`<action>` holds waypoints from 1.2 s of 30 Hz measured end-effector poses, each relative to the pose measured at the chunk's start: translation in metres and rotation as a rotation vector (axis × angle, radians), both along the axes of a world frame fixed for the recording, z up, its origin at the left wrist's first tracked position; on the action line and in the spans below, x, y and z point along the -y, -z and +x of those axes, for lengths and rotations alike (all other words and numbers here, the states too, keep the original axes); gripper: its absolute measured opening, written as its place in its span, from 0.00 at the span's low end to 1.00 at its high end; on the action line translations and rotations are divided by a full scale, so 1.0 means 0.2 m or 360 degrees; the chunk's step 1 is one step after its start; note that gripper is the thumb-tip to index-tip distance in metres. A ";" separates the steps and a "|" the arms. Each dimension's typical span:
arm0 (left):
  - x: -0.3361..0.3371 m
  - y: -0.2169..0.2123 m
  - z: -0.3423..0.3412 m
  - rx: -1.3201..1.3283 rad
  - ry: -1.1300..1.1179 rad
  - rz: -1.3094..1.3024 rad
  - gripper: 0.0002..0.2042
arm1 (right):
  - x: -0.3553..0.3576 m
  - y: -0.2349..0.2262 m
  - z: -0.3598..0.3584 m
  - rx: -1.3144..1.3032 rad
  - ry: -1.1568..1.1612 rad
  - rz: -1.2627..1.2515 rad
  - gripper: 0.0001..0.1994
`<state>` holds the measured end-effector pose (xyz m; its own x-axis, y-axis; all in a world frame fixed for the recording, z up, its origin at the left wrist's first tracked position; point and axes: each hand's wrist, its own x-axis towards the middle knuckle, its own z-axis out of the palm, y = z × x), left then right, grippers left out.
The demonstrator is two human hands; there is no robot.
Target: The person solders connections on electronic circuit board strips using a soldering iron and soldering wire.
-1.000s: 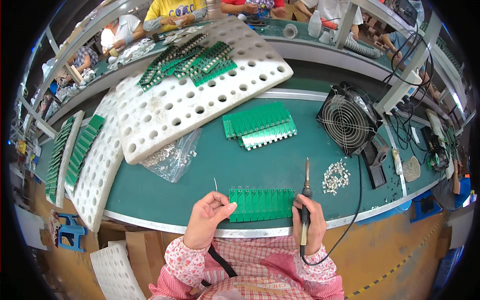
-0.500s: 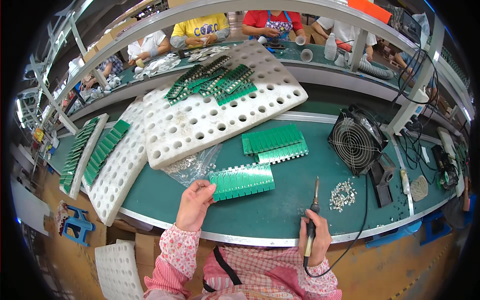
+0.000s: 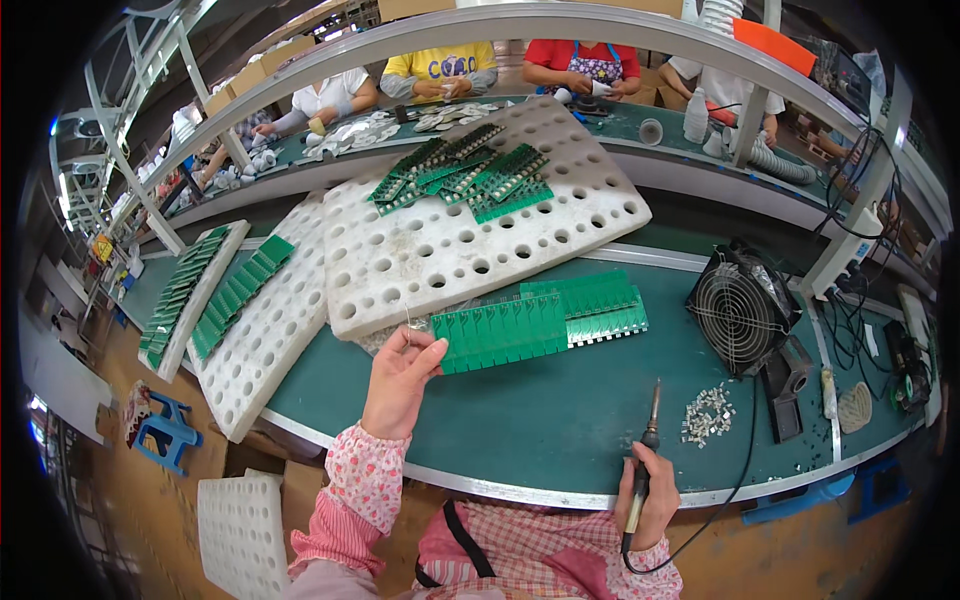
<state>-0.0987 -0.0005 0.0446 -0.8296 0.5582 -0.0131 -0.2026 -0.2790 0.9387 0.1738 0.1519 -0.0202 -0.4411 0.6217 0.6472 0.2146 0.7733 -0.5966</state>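
My left hand [image 3: 400, 385] pinches the left end of a green circuit board panel [image 3: 500, 338] between thumb and fingers, holding it tilted above the bench. The panel partly covers other green panels [image 3: 598, 290] lying on the green bench top. In my right hand [image 3: 655, 495] is a soldering iron [image 3: 651, 430], gripped like a pen with its tip pointing up and away from me. A small pile of white and metallic components [image 3: 708, 415] lies to the right of the iron's tip.
A perforated white foam board [image 3: 440, 250] bears a heap of populated green boards [image 3: 460, 175]. More foam boards stand left with panels [image 3: 240, 290]. A fan [image 3: 741, 315], black stand [image 3: 785, 390] and cables are at right. Several people work across the bench, beyond a metal rail [image 3: 560, 22].
My left hand has lifted and turned the panel, so it now overlaps the panels behind it. The soldering iron stays in my right hand. The whole view has shifted slightly.
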 end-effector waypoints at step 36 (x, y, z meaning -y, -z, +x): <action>1.39 0.14 -0.80 0.0035 -0.1754 0.0435 0.10 | 0.09 -0.07 -0.01 0.0191 -0.0042 0.0079 0.12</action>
